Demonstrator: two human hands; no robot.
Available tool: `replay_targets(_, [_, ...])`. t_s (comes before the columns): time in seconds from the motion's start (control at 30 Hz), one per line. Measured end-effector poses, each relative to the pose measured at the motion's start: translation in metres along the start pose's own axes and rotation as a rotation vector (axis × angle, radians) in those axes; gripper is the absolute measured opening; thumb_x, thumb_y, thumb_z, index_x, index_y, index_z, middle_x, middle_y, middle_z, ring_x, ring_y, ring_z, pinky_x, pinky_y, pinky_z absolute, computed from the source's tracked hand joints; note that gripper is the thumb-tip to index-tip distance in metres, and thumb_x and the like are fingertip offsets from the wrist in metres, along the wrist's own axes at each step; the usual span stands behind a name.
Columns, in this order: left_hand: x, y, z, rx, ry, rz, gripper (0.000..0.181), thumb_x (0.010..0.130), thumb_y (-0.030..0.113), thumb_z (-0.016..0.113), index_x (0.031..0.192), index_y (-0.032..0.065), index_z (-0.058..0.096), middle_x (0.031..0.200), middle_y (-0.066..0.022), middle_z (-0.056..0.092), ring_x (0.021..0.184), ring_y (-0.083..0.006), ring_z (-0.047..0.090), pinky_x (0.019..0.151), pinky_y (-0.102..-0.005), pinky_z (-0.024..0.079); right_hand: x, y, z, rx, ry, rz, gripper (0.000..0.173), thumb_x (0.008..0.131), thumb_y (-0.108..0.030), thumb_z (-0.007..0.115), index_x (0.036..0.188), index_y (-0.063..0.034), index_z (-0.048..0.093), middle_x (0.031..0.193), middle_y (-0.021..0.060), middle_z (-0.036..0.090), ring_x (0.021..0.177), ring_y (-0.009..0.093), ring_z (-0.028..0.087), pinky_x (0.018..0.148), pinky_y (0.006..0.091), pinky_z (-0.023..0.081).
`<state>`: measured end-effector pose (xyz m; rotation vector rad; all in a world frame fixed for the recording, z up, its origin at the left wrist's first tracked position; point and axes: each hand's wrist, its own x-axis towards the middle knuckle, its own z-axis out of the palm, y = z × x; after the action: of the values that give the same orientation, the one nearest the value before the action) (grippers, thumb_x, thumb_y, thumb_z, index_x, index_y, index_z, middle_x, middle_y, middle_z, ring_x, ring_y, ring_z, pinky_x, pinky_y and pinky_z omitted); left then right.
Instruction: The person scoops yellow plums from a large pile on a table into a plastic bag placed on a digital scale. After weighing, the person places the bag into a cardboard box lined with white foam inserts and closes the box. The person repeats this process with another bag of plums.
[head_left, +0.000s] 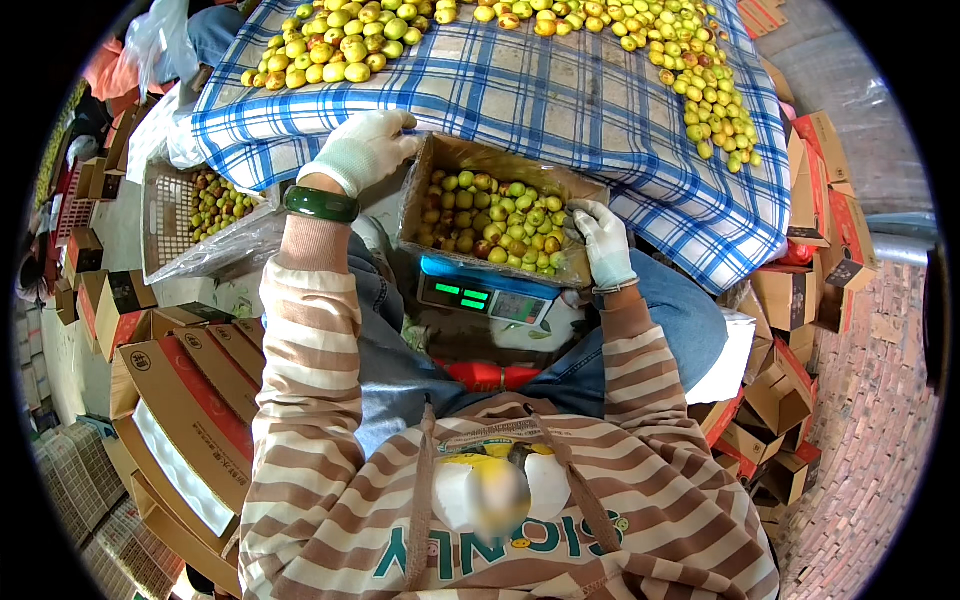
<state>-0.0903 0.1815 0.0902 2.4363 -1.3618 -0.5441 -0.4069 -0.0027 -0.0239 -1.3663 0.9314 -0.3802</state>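
Observation:
A cardboard box (495, 156) lined with clear plastic film holds many green-yellow jujubes (517, 217), some with brown patches. It rests on a blue digital weighing scale (480, 294) with lit green digits, between my knees. My left hand (367, 150), in a white knit glove, is by the box's far left corner. Its fingers are apart with nothing in them; whether they touch the box I cannot tell. My right hand (602, 244), also gloved, grips the box's right wall, fingertips over the rim.
A table with a blue-and-white checked cloth (525, 97) bears piles of jujubes (337, 45) ahead. On the left stand a plastic basket (161, 217) of jujubes and stacked cartons (187, 397). More open cartons (776, 397) lie on the right. Part of another person (214, 34) shows at upper left.

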Motion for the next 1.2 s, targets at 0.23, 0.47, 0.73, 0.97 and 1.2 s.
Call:
replay_targets(0.23, [0.001, -0.002, 0.002, -0.039, 0.02, 0.05, 0.035, 0.09, 0.029, 0.06, 0.114, 0.005, 0.068, 0.102, -0.0233, 0.069, 0.098, -0.0396, 0.066, 0.089, -0.0464, 0.052, 0.012, -0.008, -0.001, -0.027, -0.002, -0.031, 0.026, 0.1, -0.009, 0.053, 0.121, 0.0064, 0.06, 0.11, 0.0084, 0.065, 0.097, 0.016, 0.064, 0.085, 0.029, 0.055])
replay_targets(0.47, [-0.003, 0.023, 0.006, -0.032, 0.008, 0.116, 0.033, 0.089, 0.026, 0.062, 0.114, 0.0044, 0.066, 0.102, -0.0215, 0.067, 0.098, -0.0398, 0.064, 0.085, -0.045, 0.052, 0.131, -0.095, 0.004, -0.263, 0.108, -0.413, 0.021, 0.093, -0.008, 0.06, 0.112, -0.0022, 0.067, 0.097, 0.0076, 0.069, 0.085, 0.016, 0.065, 0.075, 0.0297, 0.053])
replay_targets(0.73, [0.008, 0.04, 0.006, 0.029, 0.052, 0.126, 0.022, 0.085, 0.026, 0.063, 0.1, 0.0104, 0.067, 0.092, -0.0149, 0.069, 0.086, -0.0351, 0.067, 0.076, -0.0459, 0.055, 0.314, -0.161, 0.053, -1.141, 0.336, -0.658, 0.058, 0.08, -0.042, 0.07, 0.129, -0.0131, 0.059, 0.127, 0.0208, 0.059, 0.113, 0.041, 0.057, 0.096, 0.0485, 0.048])
replay_targets(0.97, [0.017, 0.041, -0.004, 0.071, -0.223, 0.009, 0.042, 0.092, 0.035, 0.056, 0.127, 0.0123, 0.059, 0.114, -0.0137, 0.064, 0.106, -0.0343, 0.063, 0.088, -0.0465, 0.052, 0.322, -0.169, 0.107, -1.345, 0.403, -0.535, 0.043, 0.079, -0.033, 0.071, 0.117, -0.0162, 0.062, 0.115, 0.0114, 0.06, 0.11, 0.032, 0.057, 0.088, 0.0493, 0.048])
replay_targets(1.2, [0.018, 0.048, -0.011, 0.06, -0.24, 0.003, 0.043, 0.092, 0.036, 0.057, 0.127, 0.0112, 0.06, 0.107, -0.0161, 0.068, 0.102, -0.0356, 0.065, 0.086, -0.0457, 0.052, 0.244, -0.133, 0.077, -1.3, 0.244, -0.721, 0.033, 0.077, -0.02, 0.067, 0.109, -0.0142, 0.064, 0.103, 0.0131, 0.058, 0.101, 0.034, 0.057, 0.082, 0.0484, 0.046])
